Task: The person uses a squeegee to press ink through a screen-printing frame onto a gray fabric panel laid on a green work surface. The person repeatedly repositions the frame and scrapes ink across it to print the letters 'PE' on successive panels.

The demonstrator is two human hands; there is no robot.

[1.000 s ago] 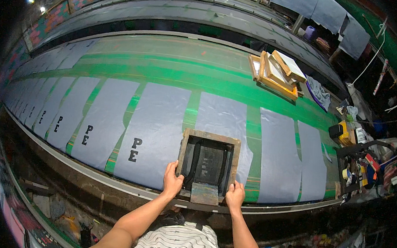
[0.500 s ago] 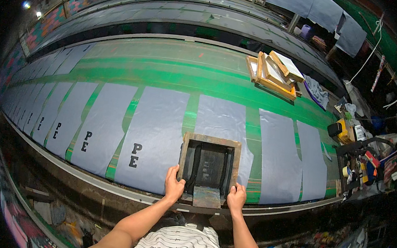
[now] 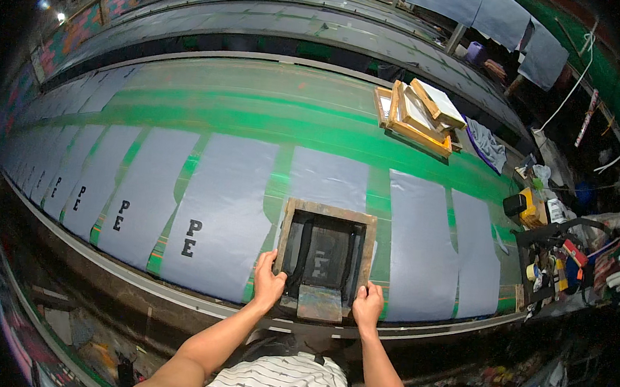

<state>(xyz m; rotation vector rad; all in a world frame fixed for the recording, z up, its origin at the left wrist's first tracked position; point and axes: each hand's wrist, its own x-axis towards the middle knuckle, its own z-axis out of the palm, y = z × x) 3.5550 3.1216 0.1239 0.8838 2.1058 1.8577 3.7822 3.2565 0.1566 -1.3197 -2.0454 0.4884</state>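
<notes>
A wooden screen-printing frame (image 3: 368, 251) with dark mesh (image 3: 336, 235) lies over a grey fabric panel (image 3: 329, 177), whose upper part shows beyond it. Pale letter shapes appear in the mesh. A stained flat plate (image 3: 320, 303) sits across the frame's near end. My left hand (image 3: 268, 283) grips the frame's left side near the bottom, and my right hand (image 3: 367, 305) is closed on its lower right side. Left of the frame lies another grey panel (image 3: 230, 209) with black printed letters. Whether the frame touches the fabric, I cannot tell.
Several printed panels run off leftward along the long green table (image 3: 258, 111). To the right lie two bare panels (image 3: 422, 237). Stacked wooden frames (image 3: 419, 122) rest farther back, with a grey cloth (image 3: 487, 145) beside them. A cluttered tray (image 3: 557, 261) stands at the right end.
The frame has shifted right relative to the fabric panels and sits more squarely over the panel beneath it. My view has moved along with it, and both hands keep their grip.
</notes>
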